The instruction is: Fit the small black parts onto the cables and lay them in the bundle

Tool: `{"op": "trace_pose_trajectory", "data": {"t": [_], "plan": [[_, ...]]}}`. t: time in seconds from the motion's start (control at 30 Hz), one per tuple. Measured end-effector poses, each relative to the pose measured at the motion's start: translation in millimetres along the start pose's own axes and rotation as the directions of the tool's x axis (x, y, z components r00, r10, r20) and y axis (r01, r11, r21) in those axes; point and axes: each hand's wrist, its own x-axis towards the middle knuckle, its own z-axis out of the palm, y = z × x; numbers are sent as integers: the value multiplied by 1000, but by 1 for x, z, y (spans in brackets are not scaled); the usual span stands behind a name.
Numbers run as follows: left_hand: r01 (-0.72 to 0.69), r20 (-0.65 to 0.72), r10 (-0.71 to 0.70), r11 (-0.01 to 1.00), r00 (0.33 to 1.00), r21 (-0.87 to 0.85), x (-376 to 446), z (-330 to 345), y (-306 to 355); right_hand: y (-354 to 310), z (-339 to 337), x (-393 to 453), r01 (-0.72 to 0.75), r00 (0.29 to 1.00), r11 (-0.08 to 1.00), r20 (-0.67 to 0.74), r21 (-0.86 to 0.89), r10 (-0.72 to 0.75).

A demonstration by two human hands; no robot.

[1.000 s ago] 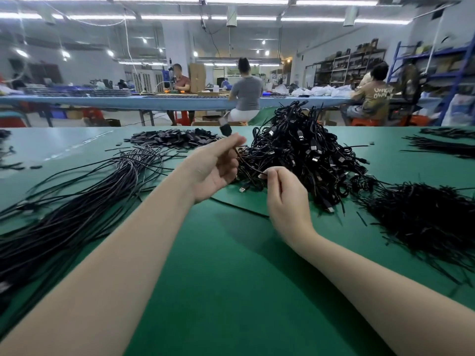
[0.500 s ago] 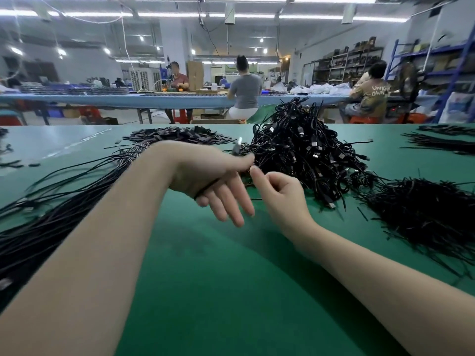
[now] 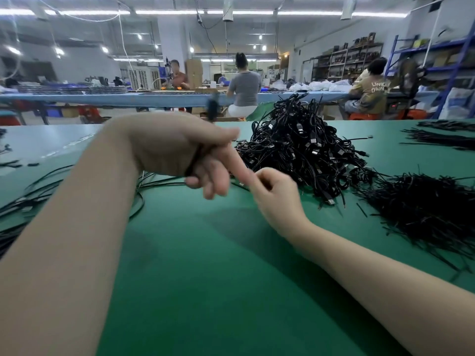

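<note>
Over the green worktop, the left hand pinches a thin black cable, its blurred black end sticking up. The right hand, fingers curled, pinches something too small to tell. A tangled black cable pile sits toward the far edge; long black cables lie bundled at the left edge.

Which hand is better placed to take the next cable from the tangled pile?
Probably the right hand: it rests beside the pile, fingers curled, apparently empty. The left hand is raised and already grips a cable.
</note>
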Motion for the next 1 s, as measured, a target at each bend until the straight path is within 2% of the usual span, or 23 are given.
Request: {"op": "trace_pose_trajectory", "data": {"t": [0.03, 0.07, 0.13, 0.2, 0.23, 0.3, 0.33, 0.4, 0.43, 0.47, 0.5, 0.53, 0.57, 0.6, 0.63, 0.67, 0.7, 0.77, 0.83, 0.9, 0.93, 1.0], "plan": [[151, -31, -148, 979, 989, 134, 9, 8, -2, -3, -4, 5, 1, 995, 1000, -104, -5, -2], [241, -108, -224, 954, 969, 177, 19, 16, -5, -7, -6, 8, 24, 983, 1000, -181, -3, -24], [230, -253, -197, 968, 947, 104, 39, 29, -10, -18, -7, 8, 117, 962, 993, -247, -9, -116], [17, -431, -69, 992, 900, -124, 49, 29, -16, -25, -3, 2, 224, 955, 974, -197, -8, -221], [-139, -538, -14, 960, 843, -242, 48, 25, -15, -26, 0, -3, 271, 954, 963, -131, 2, -268], [-434, -711, 69, 831, 699, -346, 43, 12, -11, -20, 7, -14, 269, 958, 962, 96, 39, -271], [-551, -743, 114, 745, 660, -376, 36, 6, -8, -15, 10, -17, 210, 947, 976, 235, 55, -217], [-671, -704, 228, 589, 673, -450, 16, -3, -3, -4, 13, -16, 63, 909, 998, 413, -1, -57], [-661, -648, 279, 584, 709, -471, 6, -7, -3, 0, 11, -12, 8, 909, 999, 418, -48, 13], [-599, -554, 310, 647, 772, -472, -2, -8, -3, 2, 9, -7, -37, 924, 997, 378, -73, 62], [-479, -423, 297, 762, 856, -435, -6, -7, -4, 2, 5, -1, -74, 947, 995, 307, -72, 93], [-306, -282, 215, 891, 935, -336, -5, -4, -6, 1, 0, 5, -99, 971, 993, 213, -56, 109], [-111, -169, 78, 976, 982, -190, 1, 1, -10, -1, -4, 11, -100, 989, 994, 107, -41, 104], [61, -119, -67, 997, 991, -57, 10, 6, -13, -5, -8, 16, -75, 997, 997, 5, -31, 75], [166, -133, -162, 986, 978, 17, 21, 12, -16, -10, -10, 19, -21, 997, 999, -80, -25, 19], [195, -190, -188, 981, 964, 22, 31, 18, -18, -16, -10, 20, 51, 990, 998, -133, -23, -54], [146, -275, -155, 988, 949, -53, 40, 22, -20, -23, -8, 18, 122, 981, 992, -148, -33, -126], [-88, -452, -55, 953, 890, -290, 51, 23, -22, -31, -1, 11, 214, 971, 974, -94, -69, -220], [-303, -586, 32, 878, 810, -370, 53, 17, -20, -28, 8, 1, 227, 974, 972, 5, -58, -227], [-458, -645, 83, 773, 759, -439, 50, 12, -17, -18, 12, -7, 139, 982, 990, 127, 1, -138], [-505, -647, 87, 706, 758, -497, 47, 11, -15, -11, 12, -10, 62, 979, 998, 191, 26, -66], [-512, -585, 100, 615, 805, -599, 44, 12, -13, -2, 11, -7, -159, 948, 979, 296, 126, 116]]}}
